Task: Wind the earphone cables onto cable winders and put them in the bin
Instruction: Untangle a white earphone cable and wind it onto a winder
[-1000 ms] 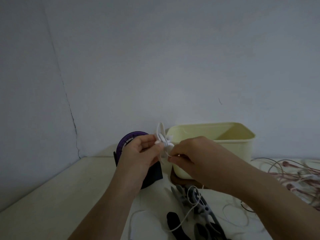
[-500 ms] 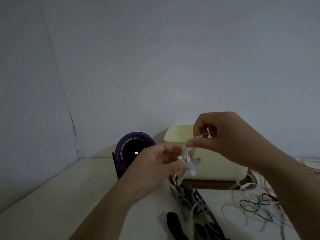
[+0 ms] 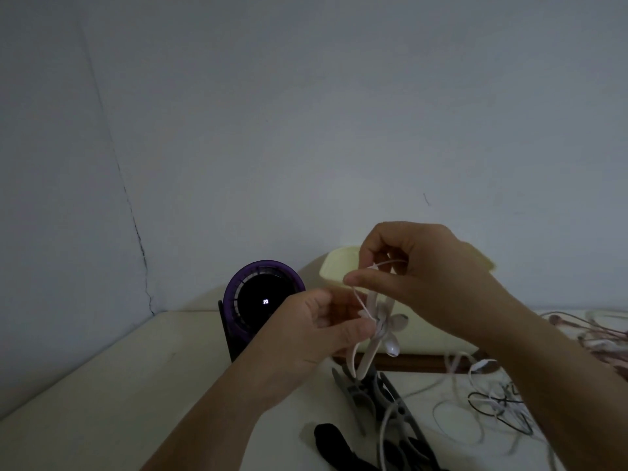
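My left hand (image 3: 319, 329) pinches a white cable winder (image 3: 382, 326) in front of the cream bin (image 3: 334, 270), with cable wrapped round its middle and an earbud (image 3: 392, 348) hanging below. My right hand (image 3: 418, 270), just above it, holds the thin white earphone cable (image 3: 360, 302) taut between thumb and forefinger. The cable runs from that pinch down to the winder. The bin stands at the back of the table, mostly hidden behind both hands.
A purple round fan (image 3: 263, 300) with a lit display stands left of the bin. Grey and black cable winders (image 3: 377, 396) lie on the cream table (image 3: 102, 385) near me. Several loose white, pink and black earphone cables (image 3: 503, 402) tangle at the right.
My right hand rose from beside the winder to above it, drawing the cable up. My left hand moved right and down with the winder. The fan's display came into view.
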`<state>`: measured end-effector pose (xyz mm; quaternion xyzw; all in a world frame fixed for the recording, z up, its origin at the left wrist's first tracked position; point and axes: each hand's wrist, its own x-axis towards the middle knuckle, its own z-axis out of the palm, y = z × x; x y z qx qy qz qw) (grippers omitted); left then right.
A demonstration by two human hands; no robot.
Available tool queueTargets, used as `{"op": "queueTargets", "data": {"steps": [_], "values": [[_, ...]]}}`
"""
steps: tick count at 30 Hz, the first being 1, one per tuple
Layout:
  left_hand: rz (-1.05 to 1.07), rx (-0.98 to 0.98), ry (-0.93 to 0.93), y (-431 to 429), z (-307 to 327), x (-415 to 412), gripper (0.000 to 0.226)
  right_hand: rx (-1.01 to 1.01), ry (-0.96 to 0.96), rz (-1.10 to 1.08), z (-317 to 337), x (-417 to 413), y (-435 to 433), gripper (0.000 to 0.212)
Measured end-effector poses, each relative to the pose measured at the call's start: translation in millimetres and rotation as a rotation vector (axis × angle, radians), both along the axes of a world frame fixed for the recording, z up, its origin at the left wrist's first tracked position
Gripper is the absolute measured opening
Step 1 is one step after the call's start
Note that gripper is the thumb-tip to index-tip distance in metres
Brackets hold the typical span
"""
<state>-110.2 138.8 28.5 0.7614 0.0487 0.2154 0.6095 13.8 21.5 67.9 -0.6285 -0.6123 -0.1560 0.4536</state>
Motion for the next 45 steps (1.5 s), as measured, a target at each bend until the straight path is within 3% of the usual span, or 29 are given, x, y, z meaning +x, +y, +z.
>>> {"op": "queueTargets", "data": {"steps": [3, 9, 14, 18, 21, 23, 27, 37, 41, 45], "values": [[-0.002, -0.051, -0.007, 1, 3, -2, 0.018, 0.041, 0.1, 0.017, 3, 8, -4, 0.019], [-0.014, -0.048, -0.018, 7, 8, -6, 0.02, 0.04, 0.28, 0.129, 3, 20, -7, 0.033], [-0.108, -0.01, -0.053, 4, 11, -9, 0.028, -0.034, 0.552, 0.358, -11, 38, -1, 0.044], [-0.119, -0.063, -0.15, -3, 15, -8, 0.024, -0.154, 0.624, 0.415, -27, 30, 12, 0.019], [-0.02, -0.231, -0.25, -2, 16, -4, 0.025, -0.146, 0.647, 0.381, -35, 15, 22, 0.029], [0.049, -0.371, -0.297, 4, 16, -3, 0.037, -0.15, 0.559, 0.229, -38, 8, 27, 0.032], [0.181, -0.58, -0.361, 15, 15, -2, 0.032, -0.281, 0.275, 0.106, -42, -4, 31, 0.02], [0.278, -0.773, -0.33, 24, 8, 2, 0.037, -0.354, -0.088, -0.068, -23, -8, 18, 0.027], [0.268, -0.687, -0.298, 25, 4, 4, 0.033, -0.361, -0.167, -0.068, -16, -14, 14, 0.026], [0.307, -0.358, -0.211, 21, -2, 5, 0.016, -0.3, -0.222, -0.081, -10, -17, 10, 0.027]]}}
